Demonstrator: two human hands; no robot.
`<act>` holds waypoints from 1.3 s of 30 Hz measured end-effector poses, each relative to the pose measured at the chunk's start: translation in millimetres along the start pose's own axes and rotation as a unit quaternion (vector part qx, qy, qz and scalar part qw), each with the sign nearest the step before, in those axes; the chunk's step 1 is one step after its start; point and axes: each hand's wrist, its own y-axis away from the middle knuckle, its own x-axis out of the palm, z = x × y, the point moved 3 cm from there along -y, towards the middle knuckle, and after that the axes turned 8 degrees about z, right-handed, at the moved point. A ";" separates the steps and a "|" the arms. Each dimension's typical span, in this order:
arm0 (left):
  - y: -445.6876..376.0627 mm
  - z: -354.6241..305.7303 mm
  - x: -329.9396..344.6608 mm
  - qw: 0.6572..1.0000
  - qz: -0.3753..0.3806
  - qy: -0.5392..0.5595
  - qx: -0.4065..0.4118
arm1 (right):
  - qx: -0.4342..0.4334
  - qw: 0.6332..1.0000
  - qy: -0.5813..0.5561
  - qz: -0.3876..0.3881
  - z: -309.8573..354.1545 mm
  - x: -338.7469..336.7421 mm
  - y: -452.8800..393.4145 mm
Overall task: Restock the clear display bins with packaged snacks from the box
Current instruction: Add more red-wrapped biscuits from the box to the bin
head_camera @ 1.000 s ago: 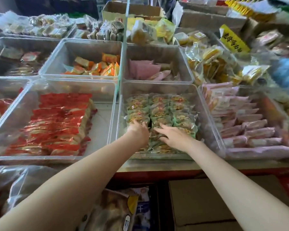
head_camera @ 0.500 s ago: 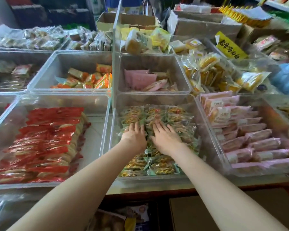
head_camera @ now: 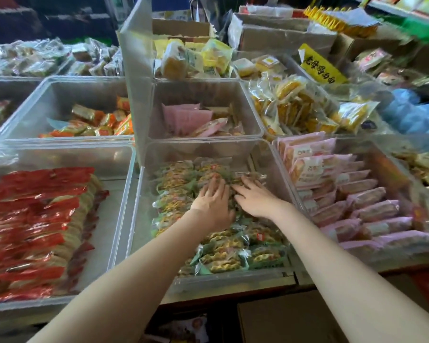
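A clear display bin [head_camera: 270, 169] in the middle front holds rows of green-wrapped snack packets [head_camera: 221, 258]. My left hand [head_camera: 213, 204] lies palm down on the packets near the bin's middle, fingers spread. Beside it, my right hand [head_camera: 254, 198] also rests flat on the packets, fingers reaching toward the far row. Neither hand grips a packet. A brown cardboard box [head_camera: 282, 320] stands on the floor below the counter edge.
A clear bin of red packets [head_camera: 35, 219] sits at the left, a bin of pink packets [head_camera: 344, 194] at the right. Behind are bins with orange packets [head_camera: 97, 120] and pink wrappers [head_camera: 191, 117]. A tall clear divider [head_camera: 136, 82] rises between the bins. Yellow snacks [head_camera: 295, 105] pile at the back right.
Both hands have slid farther into the bin, from the near packets to the middle and far rows. The view has tipped so the bins sit lower in frame.
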 end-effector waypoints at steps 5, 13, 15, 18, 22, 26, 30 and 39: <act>-0.5 8.1 2.3 1.000 0.006 -0.021 -0.013 | 0.005 0.997 0.026 -0.073 9.9 -11.6 -16.6; 22.0 -6.2 -22.1 0.998 -0.008 0.050 0.037 | -0.073 0.997 0.033 0.003 0.1 -59.2 31.8; 33.6 -20.2 -12.7 0.997 0.048 0.015 0.065 | -0.043 0.977 0.182 0.104 -0.7 -47.8 56.0; 37.9 -34.3 12.2 0.990 0.118 -0.050 0.056 | 0.021 0.960 0.227 0.161 5.4 -2.7 72.0; 40.4 -44.1 9.8 0.988 0.110 -0.081 0.067 | 0.043 0.968 0.220 0.111 9.5 13.6 83.1; 77.2 -25.4 -2.3 0.993 0.007 -0.040 0.115 | 0.028 0.949 0.286 0.127 2.3 9.8 100.0; 142.2 20.8 -20.4 0.984 -0.145 -0.017 0.102 | -0.009 0.978 0.210 -0.002 65.2 -12.3 128.1; 370.0 211.8 13.5 0.931 -0.357 0.057 -0.048 | -0.328 0.941 0.038 -0.075 358.5 42.8 207.7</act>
